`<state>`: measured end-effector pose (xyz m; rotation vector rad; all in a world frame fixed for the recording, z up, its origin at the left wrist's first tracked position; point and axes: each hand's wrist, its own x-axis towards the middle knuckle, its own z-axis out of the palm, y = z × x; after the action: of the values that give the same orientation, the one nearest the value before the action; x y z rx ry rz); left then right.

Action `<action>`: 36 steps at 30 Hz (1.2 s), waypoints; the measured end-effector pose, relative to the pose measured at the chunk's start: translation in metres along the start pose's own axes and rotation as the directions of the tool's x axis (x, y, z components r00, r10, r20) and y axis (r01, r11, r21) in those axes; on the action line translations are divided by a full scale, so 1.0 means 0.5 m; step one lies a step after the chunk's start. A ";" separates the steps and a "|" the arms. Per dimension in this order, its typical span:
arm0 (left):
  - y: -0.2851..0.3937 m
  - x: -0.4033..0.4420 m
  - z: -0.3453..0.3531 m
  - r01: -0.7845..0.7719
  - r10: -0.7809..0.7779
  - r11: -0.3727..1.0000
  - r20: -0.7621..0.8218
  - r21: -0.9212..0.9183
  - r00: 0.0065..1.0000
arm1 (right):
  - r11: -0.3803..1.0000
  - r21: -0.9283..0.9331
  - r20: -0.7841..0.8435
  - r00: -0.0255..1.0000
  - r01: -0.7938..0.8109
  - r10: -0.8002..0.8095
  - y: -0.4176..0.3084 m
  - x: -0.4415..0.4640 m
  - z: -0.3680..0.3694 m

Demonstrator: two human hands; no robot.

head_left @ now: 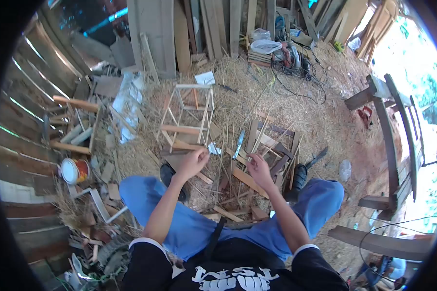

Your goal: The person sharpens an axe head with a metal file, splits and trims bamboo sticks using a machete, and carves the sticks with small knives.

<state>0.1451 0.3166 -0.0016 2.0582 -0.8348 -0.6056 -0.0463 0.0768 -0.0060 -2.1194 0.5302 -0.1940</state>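
Note:
My left hand point(193, 163) is closed, its fingers bent together beside a small white scrap point(214, 149); what it holds, if anything, is too small to make out. My right hand point(259, 169) has its thumb and fingertips drawn together, and I cannot make out anything between them. Between and beyond the hands lies a knife point(239, 144) with a shiny blade. A wooden stool frame point(182, 130) stands just past my left hand. Beyond my right hand, a second wooden frame point(295, 145) lies among thin sticks and offcuts.
At the left are a paint bucket point(70, 171) and another wooden frame point(70, 146). Power tools point(290, 56) with cords lie at the back. A long wooden bench or ladder-like frame point(391, 140) is at the right. A dark-handled blade point(317, 157) lies near my right knee.

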 end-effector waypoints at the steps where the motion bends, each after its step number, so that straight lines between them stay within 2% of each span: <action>1: 0.005 0.016 0.010 0.043 -0.043 0.995 0.002 -0.085 0.999 | 0.997 0.071 0.000 1.000 -0.031 0.031 -0.022 0.004 0.028; 3: 0.037 0.048 0.026 0.105 -0.105 0.961 0.013 -0.257 0.994 | 0.995 0.095 0.026 1.000 -0.003 0.001 -0.068 0.013 0.061; 6: 0.097 0.048 -0.002 0.041 -0.041 0.999 -0.017 -0.002 0.999 | 0.995 0.099 0.051 0.999 0.005 -0.010 -0.114 0.027 0.061; 7: 0.104 0.052 0.000 0.032 -0.032 1.000 -0.028 0.000 0.999 | 0.995 0.097 0.055 0.998 0.009 -0.015 -0.126 0.036 0.060; 8: 0.110 0.058 0.003 0.023 -0.023 1.000 -0.038 0.007 0.999 | 0.997 -0.021 0.029 0.997 0.070 -0.070 -0.117 0.043 0.058; 9: 0.114 0.064 0.008 0.015 -0.014 1.000 -0.046 0.018 0.999 | 0.997 -0.028 0.042 0.997 0.065 -0.064 -0.123 0.044 0.049; 16: 0.098 0.076 0.060 -0.008 0.008 1.000 -0.026 -0.023 1.000 | 0.999 -0.041 0.047 0.999 0.026 -0.024 -0.093 0.008 0.010; 19: 0.063 0.069 0.084 -0.006 0.007 0.999 0.016 -0.035 1.000 | 0.997 0.080 0.001 1.000 0.000 0.000 -0.054 -0.036 0.019; 23: 0.030 0.067 0.095 0.043 -0.041 0.999 0.095 -0.022 0.995 | 0.996 0.043 -0.072 0.995 0.078 -0.075 -0.016 -0.050 0.012; 26: 0.050 0.069 0.104 0.057 -0.049 0.996 0.109 -0.068 0.993 | 0.999 0.043 -0.068 0.998 -0.009 0.012 -0.070 -0.052 -0.021; 29: 0.074 0.072 0.115 -0.052 0.061 0.995 0.096 -0.086 0.994 | 0.993 0.118 -0.129 0.992 0.022 -0.007 -0.077 -0.049 -0.008; 32: 0.074 0.065 0.133 -0.097 0.105 0.988 0.055 -0.119 0.993 | 0.996 0.079 -0.124 0.992 0.038 -0.028 -0.087 -0.055 0.003; 36: 0.090 0.062 0.128 -0.011 0.019 0.998 0.137 -0.063 0.990 | 0.994 0.051 -0.103 0.990 0.100 -0.094 -0.067 -0.074 0.028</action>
<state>0.1081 0.2413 -0.0036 1.9697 -0.8986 -0.7626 -0.0647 0.1202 0.0156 -2.0905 0.4747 -0.3679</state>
